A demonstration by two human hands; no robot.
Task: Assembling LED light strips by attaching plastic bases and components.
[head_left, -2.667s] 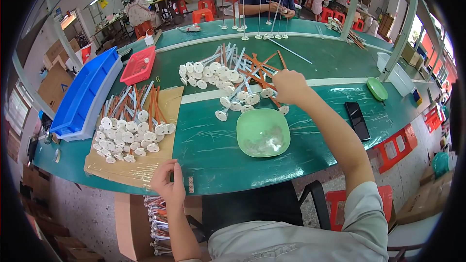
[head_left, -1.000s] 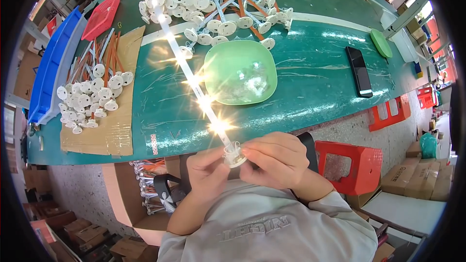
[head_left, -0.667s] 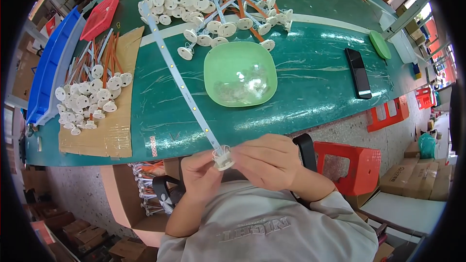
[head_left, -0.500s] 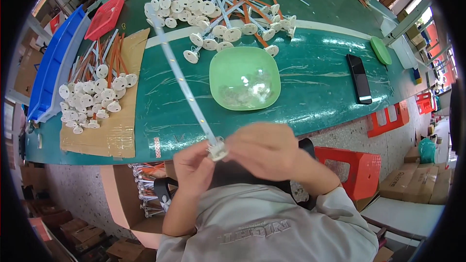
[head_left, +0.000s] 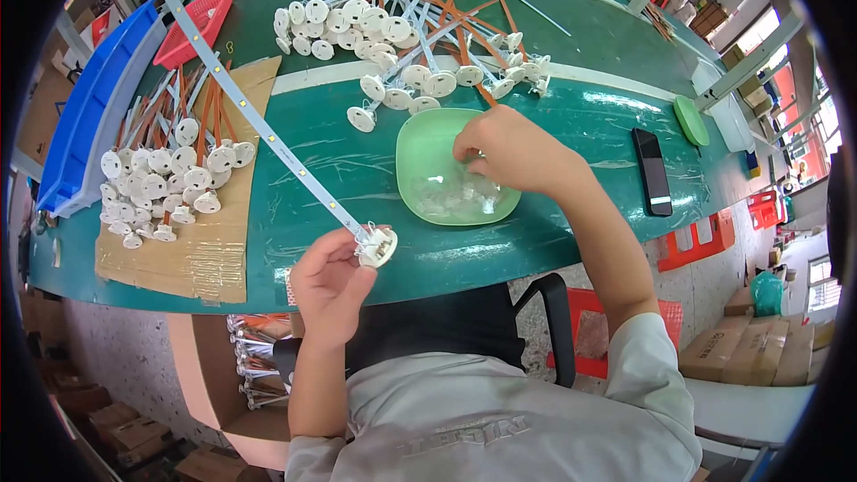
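Note:
Near the table's front edge, my left hand [head_left: 327,284] pinches an LED strip [head_left: 286,153] at its lower end, beside the round white base [head_left: 382,248] fixed there. Thin wires show at the joint. The strip slants up and away to the left, with small yellow LEDs along it. My right hand [head_left: 522,150] is over the light green bowl [head_left: 427,136], its fingers bent down and drawn together inside the rim. Small clear plastic pieces [head_left: 446,198] lie in the bowl. What the right fingertips hold, if anything, is hidden.
Piles of strips with white bases [head_left: 321,27] lie at the back and on a cardboard sheet [head_left: 210,254] at left. A blue tray [head_left: 89,116] and red basket [head_left: 183,52] stand far left. A black phone [head_left: 653,170] and small green dish [head_left: 690,120] lie at right.
My right hand has left the white base and moved up and forward into the bowl. My left hand keeps the LED strip, which now leans further left.

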